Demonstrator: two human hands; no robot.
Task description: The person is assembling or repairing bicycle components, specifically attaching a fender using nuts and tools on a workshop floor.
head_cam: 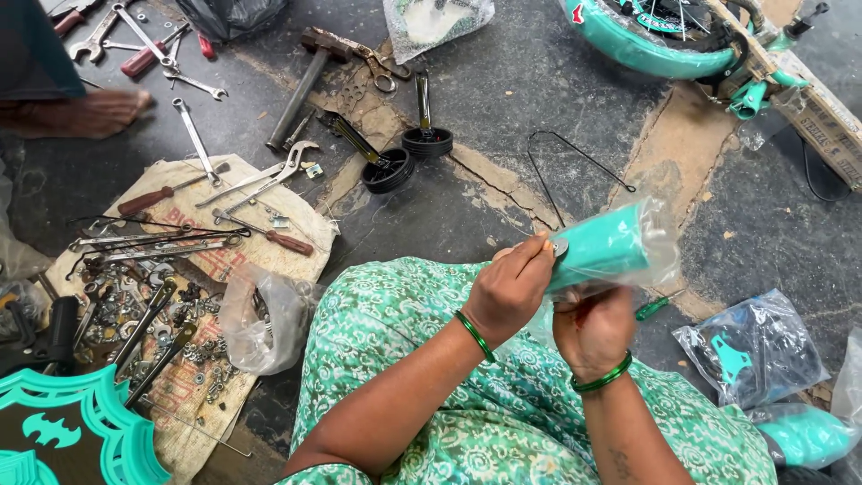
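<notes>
- The dark, cracked concrete floor (503,99) carries everything in view; the person sits on it in green patterned cloth.
- A teal child's bicycle frame with a spoked wheel (646,45) lies at the top right, partly wrapped in brown cardboard.
- A worn burlap sack spread flat (296,220) lies at the left, covered with spanners, pliers, wooden-handled screwdrivers and a heap of small nuts and washers.
- A teal curved plastic part wrapped in clear film (615,247) is held up above the lap, near the middle right, tilted up toward the right.
- A teal and black shield-shaped plastic panel (81,431) sits at the bottom left corner.
- The left hand (512,287), with a green bangle at the wrist, has its grip pinched on the near end of the teal part, fingertips pressed on a small round metal washer (560,246) there.
- The right hand (593,328), also bangled, has its grip closed around the teal part from below, just beside the left hand.
- A long steel hammer (301,85) lies at the top, well apart from both hands.
- Two small black wheels on metal brackets (409,153) lie side by side on the floor above the lap.
- A green-handled screwdriver (655,307) lies on the floor just right of the right hand.
</notes>
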